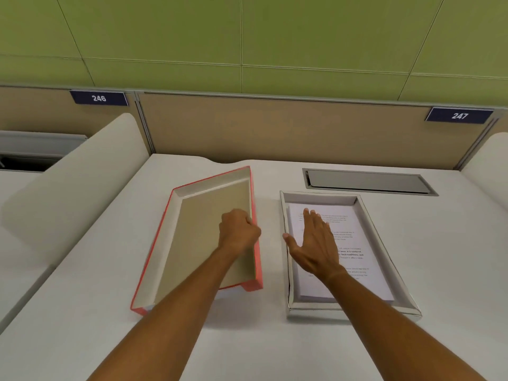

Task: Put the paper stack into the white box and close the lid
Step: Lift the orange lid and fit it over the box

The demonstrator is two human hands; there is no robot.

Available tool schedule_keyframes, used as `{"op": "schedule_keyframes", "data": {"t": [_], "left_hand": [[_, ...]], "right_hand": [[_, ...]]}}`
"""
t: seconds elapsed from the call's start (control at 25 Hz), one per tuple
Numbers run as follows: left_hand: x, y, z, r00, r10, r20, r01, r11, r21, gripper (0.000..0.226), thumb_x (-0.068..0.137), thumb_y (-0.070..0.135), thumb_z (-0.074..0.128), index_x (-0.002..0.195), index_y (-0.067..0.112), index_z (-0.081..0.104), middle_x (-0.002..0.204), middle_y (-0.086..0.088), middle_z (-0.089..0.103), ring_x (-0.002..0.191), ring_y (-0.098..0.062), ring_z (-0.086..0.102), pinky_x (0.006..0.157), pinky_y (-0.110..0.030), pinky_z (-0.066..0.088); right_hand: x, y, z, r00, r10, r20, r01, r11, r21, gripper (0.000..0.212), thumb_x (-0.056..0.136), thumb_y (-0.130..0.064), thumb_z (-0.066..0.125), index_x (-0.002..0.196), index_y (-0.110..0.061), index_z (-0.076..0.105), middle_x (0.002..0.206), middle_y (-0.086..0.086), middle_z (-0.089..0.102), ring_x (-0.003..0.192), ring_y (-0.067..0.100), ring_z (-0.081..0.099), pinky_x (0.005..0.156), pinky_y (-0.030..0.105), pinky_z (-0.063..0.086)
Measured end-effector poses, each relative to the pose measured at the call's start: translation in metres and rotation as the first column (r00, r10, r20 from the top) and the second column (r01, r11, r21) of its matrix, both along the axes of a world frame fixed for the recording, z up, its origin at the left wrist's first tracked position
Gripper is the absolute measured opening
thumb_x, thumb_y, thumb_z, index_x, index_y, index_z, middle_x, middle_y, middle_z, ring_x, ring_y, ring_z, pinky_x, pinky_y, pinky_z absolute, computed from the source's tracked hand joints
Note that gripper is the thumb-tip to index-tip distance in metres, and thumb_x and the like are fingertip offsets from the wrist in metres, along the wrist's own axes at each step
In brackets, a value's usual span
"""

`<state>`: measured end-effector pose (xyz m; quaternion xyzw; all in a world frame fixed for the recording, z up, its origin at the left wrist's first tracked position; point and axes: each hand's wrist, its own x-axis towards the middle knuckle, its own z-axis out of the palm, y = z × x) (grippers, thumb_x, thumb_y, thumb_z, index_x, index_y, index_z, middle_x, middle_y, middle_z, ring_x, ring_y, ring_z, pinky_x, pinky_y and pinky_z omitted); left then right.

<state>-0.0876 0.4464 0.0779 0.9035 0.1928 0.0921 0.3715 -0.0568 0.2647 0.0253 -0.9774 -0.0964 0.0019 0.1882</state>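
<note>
Fig.: person at a white desk point(275, 347), both bare forearms reaching fwd. The white box point(384, 240) sits right of centre on the desk, well short of the back edge, open side up. The paper stack point(354, 243) lies flat inside it, printed side up, filling most of the floor w/ a narrow gap along the walls; so the loading step looks done. Right hand point(316, 243) is spread flat, fingers together and thumb out, palm on or just above the top sheet (contact can't be confirmed), prob. to settle the sheets so nothing rides up under the lid.

The lid point(203, 229), red-edged outside and tan inside, lies inside-up left of centre, just beside the box but apart from it, skewed to the desk edges. Its right side is raised off the surface. Left hand point(239, 232) is closed in a fist-like pinch on that right wall, thumb hidden; a grip suited to flipping the lid over toward the box. Closing is not yet done.

Surface: smooth, matte, uncluttered. A grey cable hatch point(368, 181) is set flush nr the back edge, behind the box. Room: tan partition point(275, 127) w/ number plates 246 point(99, 98) and 247 point(459, 115), green panelled wall point(247, 37) above, curved white dividers either side.
</note>
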Motion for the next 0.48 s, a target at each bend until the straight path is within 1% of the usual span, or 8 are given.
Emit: {"op": "schedule_keyframes", "data": {"t": [0.12, 0.2, 0.28, 0.32, 0.36, 0.4, 0.44, 0.48], "left_hand": [[0.004, 0.01, 0.046, 0.974, 0.081, 0.21, -0.025, 0.966, -0.255, 0.009, 0.069, 0.003, 0.066, 0.064, -0.004, 0.066, 0.066, -0.02, 0.066, 0.063, -0.031, 0.065, 0.065, -0.038, 0.059], [0.002, 0.019, 0.073, 0.96, 0.111, 0.259, 0.018, 0.893, -0.449, 0.012, 0.075, 0.006, 0.072, 0.065, 0.002, 0.066, 0.072, -0.012, 0.067, 0.063, -0.023, 0.067, 0.061, -0.035, 0.06], [-0.003, 0.027, 0.095, 0.946, 0.137, 0.292, 0.075, 0.787, -0.613, 0.008, 0.081, 0.006, 0.07, 0.075, 0.002, 0.066, 0.081, -0.014, 0.07, 0.066, -0.02, 0.069, 0.058, -0.029, 0.058], [-0.008, 0.031, 0.105, 0.938, 0.163, 0.307, 0.101, 0.717, -0.69, 0.007, 0.083, 0.006, 0.068, 0.082, -0.001, 0.067, 0.082, -0.015, 0.071, 0.066, -0.02, 0.069, 0.061, -0.03, 0.058], [-0.013, 0.035, 0.113, 0.931, 0.193, 0.31, 0.126, 0.626, -0.77, 0.01, 0.084, 0.006, 0.065, 0.089, -0.003, 0.067, 0.082, -0.016, 0.07, 0.066, -0.021, 0.068, 0.067, -0.034, 0.059], [-0.017, 0.04, 0.119, 0.931, 0.209, 0.3, 0.159, 0.508, -0.847, 0.015, 0.086, 0.008, 0.063, 0.096, -0.003, 0.066, 0.083, -0.016, 0.069, 0.068, -0.023, 0.067, 0.072, -0.038, 0.059], [-0.022, 0.043, 0.123, 0.939, 0.192, 0.285, 0.195, 0.385, -0.902, 0.02, 0.088, 0.011, 0.06, 0.101, -0.002, 0.065, 0.082, -0.016, 0.069, 0.07, -0.025, 0.067, 0.073, -0.038, 0.059], [-0.027, 0.046, 0.125, 0.951, 0.141, 0.274, 0.225, 0.288, -0.931, 0.023, 0.091, 0.016, 0.056, 0.104, -0.001, 0.065, 0.08, -0.014, 0.071, 0.068, -0.025, 0.069, 0.068, -0.036, 0.061]], "right_hand": [[0.005, 0.005, 0.007, 0.996, -0.06, -0.061, 0.075, 0.952, 0.295, 0.075, 0.095, -0.053, 0.047, 0.156, -0.016, 0.024, 0.163, 0.007, 0.026, 0.151, 0.028, 0.024, 0.121, 0.042, 0.02], [0.01, 0.01, 0.014, 0.978, -0.106, -0.182, 0.184, 0.849, 0.496, 0.063, 0.094, -0.044, 0.056, 0.148, -0.013, 0.041, 0.154, 0.01, 0.044, 0.141, 0.03, 0.042, 0.115, 0.043, 0.033], [0.015, 0.011, 0.018, 0.925, -0.089, -0.37, 0.316, 0.724, 0.613, 0.047, 0.096, -0.035, 0.056, 0.135, -0.01, 0.054, 0.146, 0.014, 0.053, 0.133, 0.032, 0.051, 0.11, 0.043, 0.041], [0.017, 0.009, 0.019, 0.883, -0.056, -0.466, 0.386, 0.652, 0.653, 0.039, 0.097, -0.032, 0.055, 0.127, -0.008, 0.059, 0.139, 0.018, 0.057, 0.126, 0.034, 0.056, 0.106, 0.044, 0.047], [0.017, 0.007, 0.02, 0.835, -0.012, -0.549, 0.45, 0.588, 0.672, 0.034, 0.099, -0.032, 0.052, 0.121, -0.007, 0.06, 0.128, 0.021, 0.062, 0.115, 0.035, 0.062, 0.095, 0.044, 0.055], [0.016, 0.004, 0.021, 0.791, 0.036, -0.611, 0.495, 0.549, 0.673, 0.037, 0.101, -0.034, 0.047, 0.121, -0.006, 0.059, 0.117, 0.021, 0.065, 0.103, 0.033, 0.065, 0.083, 0.041, 0.058], [0.015, 0.0, 0.021, 0.743, 0.095, -0.662, 0.528, 0.524, 0.668, 0.043, 0.102, -0.039, 0.042, 0.125, -0.006, 0.057, 0.111, 0.019, 0.066, 0.096, 0.032, 0.066, 0.077, 0.04, 0.058], [0.015, -0.003, 0.019, 0.698, 0.16, -0.698, 0.558, 0.489, 0.67, 0.048, 0.102, -0.044, 0.038, 0.127, -0.008, 0.056, 0.109, 0.017, 0.066, 0.095, 0.031, 0.066, 0.078, 0.042, 0.058]]}}
